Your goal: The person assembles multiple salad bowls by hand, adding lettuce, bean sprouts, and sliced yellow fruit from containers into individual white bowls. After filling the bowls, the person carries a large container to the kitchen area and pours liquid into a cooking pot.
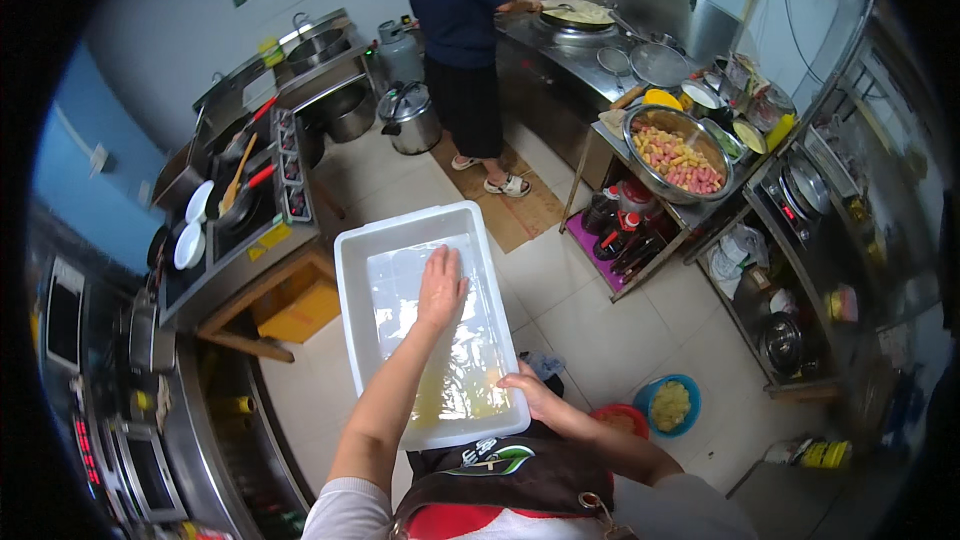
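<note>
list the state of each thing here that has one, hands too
tub: held up off the floor, tilted, wet film and yellowish liquid inside
left hand: flat, palm down inside the tub
right hand: grip on the tub's near rim
steel bowl: full of pink and yellow pieces
blue bowl: on the floor, holding yellow food
wok: on the stove, filled
</note>
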`<state>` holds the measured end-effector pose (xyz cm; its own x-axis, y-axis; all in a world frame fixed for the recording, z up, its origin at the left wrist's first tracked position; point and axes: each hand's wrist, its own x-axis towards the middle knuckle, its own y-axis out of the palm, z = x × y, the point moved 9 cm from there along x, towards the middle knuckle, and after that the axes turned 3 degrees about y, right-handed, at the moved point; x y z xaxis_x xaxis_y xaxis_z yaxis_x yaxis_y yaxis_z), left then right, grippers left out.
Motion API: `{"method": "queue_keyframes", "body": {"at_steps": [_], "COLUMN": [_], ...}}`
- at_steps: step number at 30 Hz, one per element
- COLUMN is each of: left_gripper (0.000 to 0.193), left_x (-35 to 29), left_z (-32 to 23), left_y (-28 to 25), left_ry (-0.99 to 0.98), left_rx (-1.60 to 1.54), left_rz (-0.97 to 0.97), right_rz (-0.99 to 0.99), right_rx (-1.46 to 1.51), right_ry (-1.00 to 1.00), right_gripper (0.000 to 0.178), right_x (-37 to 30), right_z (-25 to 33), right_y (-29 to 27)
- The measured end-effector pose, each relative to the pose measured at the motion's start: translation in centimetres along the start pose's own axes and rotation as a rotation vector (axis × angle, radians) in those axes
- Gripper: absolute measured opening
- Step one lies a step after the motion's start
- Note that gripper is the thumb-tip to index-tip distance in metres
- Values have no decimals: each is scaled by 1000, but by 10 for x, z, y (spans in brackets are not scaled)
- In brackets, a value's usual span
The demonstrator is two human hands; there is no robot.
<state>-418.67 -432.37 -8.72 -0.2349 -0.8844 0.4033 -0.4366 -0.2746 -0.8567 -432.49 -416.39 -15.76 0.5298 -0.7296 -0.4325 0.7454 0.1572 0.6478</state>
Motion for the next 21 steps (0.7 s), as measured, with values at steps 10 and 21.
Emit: {"method": "queue_keyframes", "body": {"at_steps": [10,21], "left_gripper": [27,22], "left_x": [86,350], "left_z": [0,161], "left_y": [61,-22], "left_ry": [645,152], "left_rx": [-206,-458], "left_rz": [470,161], "right_rz": [-363,-570], "right_rx": [193,327], "right_ry": [-173,-572], "right_gripper": [49,29], "right_x": [149,227], "right_z": [79,262], "right_y": [-67,-134]}}
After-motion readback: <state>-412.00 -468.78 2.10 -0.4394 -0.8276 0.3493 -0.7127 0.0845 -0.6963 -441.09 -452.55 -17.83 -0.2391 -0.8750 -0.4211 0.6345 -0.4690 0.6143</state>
